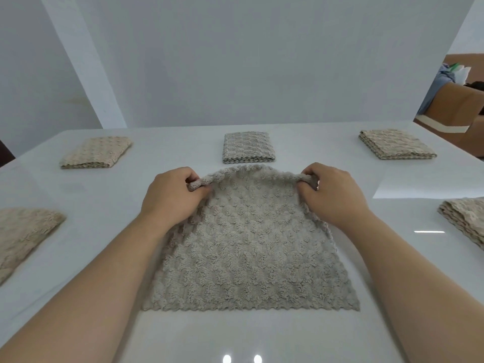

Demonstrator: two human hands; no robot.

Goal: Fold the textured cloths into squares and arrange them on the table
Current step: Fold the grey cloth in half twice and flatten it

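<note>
A grey-beige textured cloth (248,247) lies spread on the white table (262,336) in front of me, its near edge flat. My left hand (170,197) pinches the far left corner and my right hand (332,195) pinches the far right corner, and the far edge is lifted and bunched between them. Folded cloths lie around it: one at the far left (97,152), one at the far middle (247,147), one at the far right (395,144).
Another folded cloth (23,234) lies at the left edge, and a stack of cloth (466,218) at the right edge. A white wall stands behind the table. A brown sofa (461,106) with clothes on it is at the far right.
</note>
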